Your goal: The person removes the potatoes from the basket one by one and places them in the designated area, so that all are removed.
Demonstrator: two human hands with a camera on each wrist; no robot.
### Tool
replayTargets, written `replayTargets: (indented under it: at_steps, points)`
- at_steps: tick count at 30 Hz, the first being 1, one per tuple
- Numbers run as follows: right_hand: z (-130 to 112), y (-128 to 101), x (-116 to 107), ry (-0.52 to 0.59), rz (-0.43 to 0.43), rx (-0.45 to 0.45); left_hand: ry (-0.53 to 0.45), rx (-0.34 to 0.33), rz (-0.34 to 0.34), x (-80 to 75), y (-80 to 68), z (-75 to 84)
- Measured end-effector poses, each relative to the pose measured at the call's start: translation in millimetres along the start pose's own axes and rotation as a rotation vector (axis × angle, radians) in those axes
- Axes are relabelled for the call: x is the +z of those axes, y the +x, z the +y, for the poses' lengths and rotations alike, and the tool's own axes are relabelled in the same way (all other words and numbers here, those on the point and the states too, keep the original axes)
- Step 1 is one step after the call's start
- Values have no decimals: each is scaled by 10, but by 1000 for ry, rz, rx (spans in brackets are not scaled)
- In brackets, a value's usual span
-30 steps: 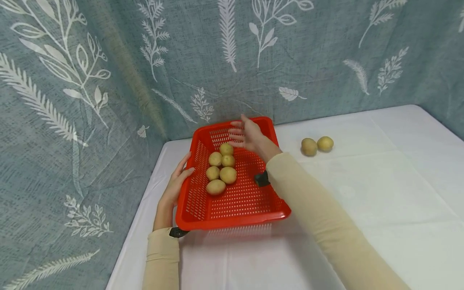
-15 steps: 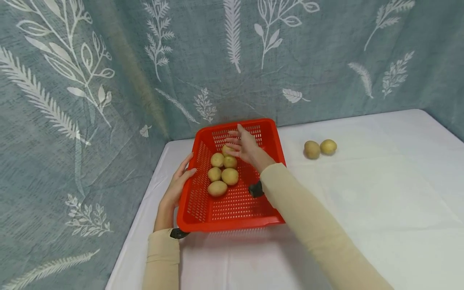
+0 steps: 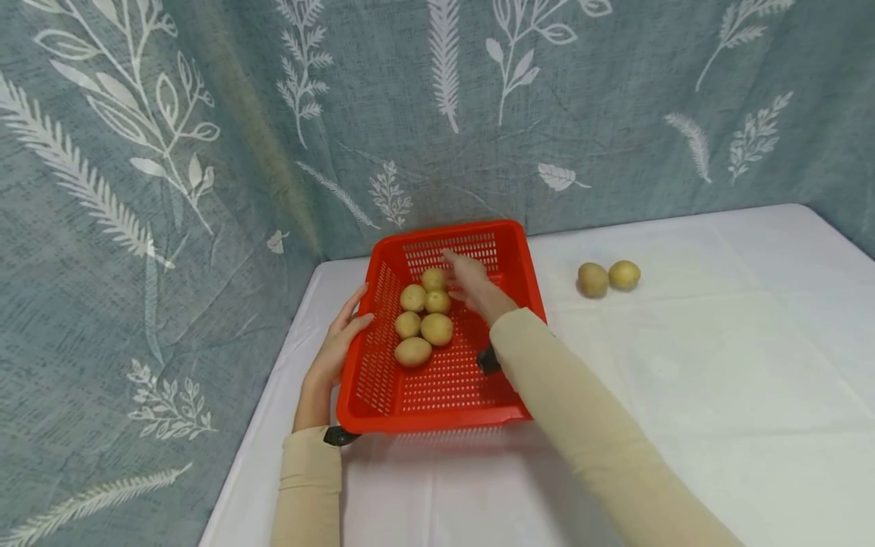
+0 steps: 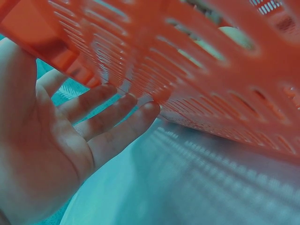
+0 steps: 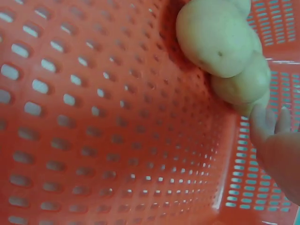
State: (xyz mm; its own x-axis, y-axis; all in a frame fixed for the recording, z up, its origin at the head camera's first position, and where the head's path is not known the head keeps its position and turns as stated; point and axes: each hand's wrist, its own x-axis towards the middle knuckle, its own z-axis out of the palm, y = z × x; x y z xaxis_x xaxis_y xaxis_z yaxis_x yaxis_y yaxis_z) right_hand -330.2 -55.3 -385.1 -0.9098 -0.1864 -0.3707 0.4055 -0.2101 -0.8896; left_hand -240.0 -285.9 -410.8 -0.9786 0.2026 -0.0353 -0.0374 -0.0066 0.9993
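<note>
White counter point(image 3: 718, 380): left hand point(image 3: 338, 346) props the red basket point(image 3: 383, 395) tilted; right hand point(image 3: 472, 285), seemingly loose-fingered, touches the potatoes point(image 3: 436, 328).

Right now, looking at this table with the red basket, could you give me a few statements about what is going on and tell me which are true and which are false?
1. The red basket holds six potatoes. True.
2. Two potatoes lie on the white table outside the basket. True.
3. The left hand grips a potato. False: it rests against the basket's left side, fingers straight.
4. The right hand is over the bare table. False: it reaches into the basket, beside the far potato.
5. The basket is blue. False: it is red.
</note>
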Motion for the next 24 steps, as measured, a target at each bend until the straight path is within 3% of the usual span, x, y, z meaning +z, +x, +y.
replayTargets:
  at_steps: [10, 24]
  points:
    - [107, 5, -17, -249, -21, 44, 5, -2, 9, 5, 14, 12]
    - [194, -19, 27, -447, -23, -37, 3, 9, 9, 9, 4, -8]
